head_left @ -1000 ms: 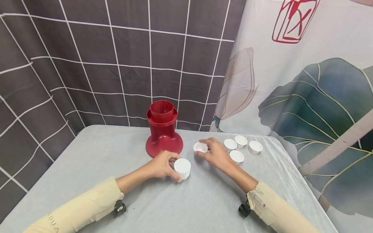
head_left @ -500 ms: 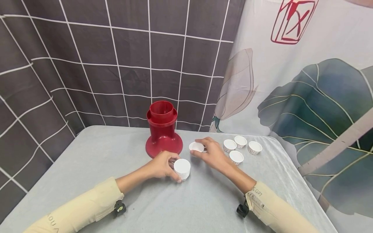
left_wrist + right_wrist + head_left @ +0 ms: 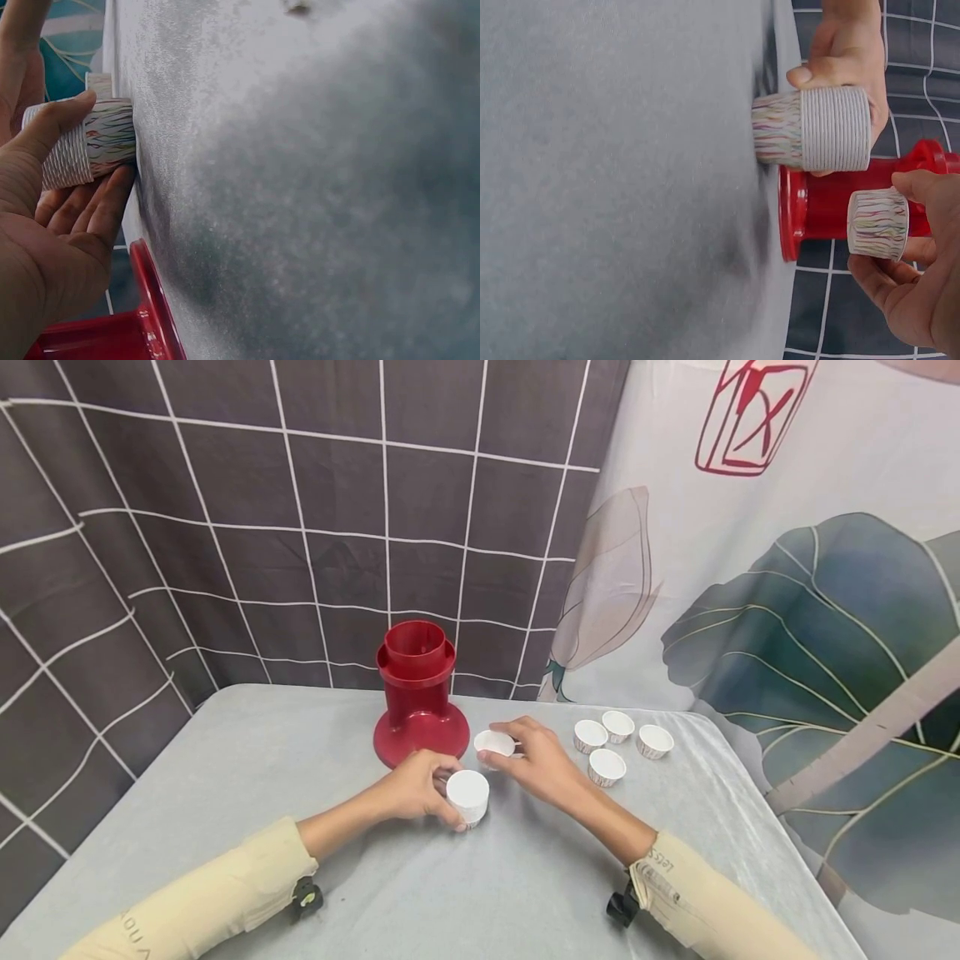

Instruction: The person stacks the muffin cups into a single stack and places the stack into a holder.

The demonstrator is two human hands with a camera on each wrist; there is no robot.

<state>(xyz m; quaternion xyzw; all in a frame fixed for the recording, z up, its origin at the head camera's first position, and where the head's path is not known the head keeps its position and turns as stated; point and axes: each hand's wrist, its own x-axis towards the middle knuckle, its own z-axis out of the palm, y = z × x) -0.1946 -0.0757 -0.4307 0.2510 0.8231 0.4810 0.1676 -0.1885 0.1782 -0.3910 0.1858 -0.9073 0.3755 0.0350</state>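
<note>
My left hand [image 3: 420, 787] holds a stack of white paper baking cups [image 3: 468, 795] with fingers and thumb around its side. In the right wrist view the nested rims of the stack [image 3: 834, 129] show as tight ridges above a patterned lower wall, its base at the cloth. Thumb and fingers of my right hand [image 3: 542, 762] pinch a single baking cup [image 3: 493, 743], just behind and right of the stack. Coloured streaks run over this cup [image 3: 879, 225], held apart from the stack and off the table. In the left wrist view the left thumb lies across the stack [image 3: 112, 139].
Behind the left hand stands a red plastic piece [image 3: 417, 727] with a round base and a double-rimmed open top. Several loose baking cups [image 3: 607, 768] sit upright on the grey tablecloth [image 3: 450, 893] to the right. A dark gridded curtain [image 3: 337, 568] hangs behind.
My right hand has moved left with its baking cup, away from the loose cups and closer to the stack. The left hand and the stack have stayed nearly still.
</note>
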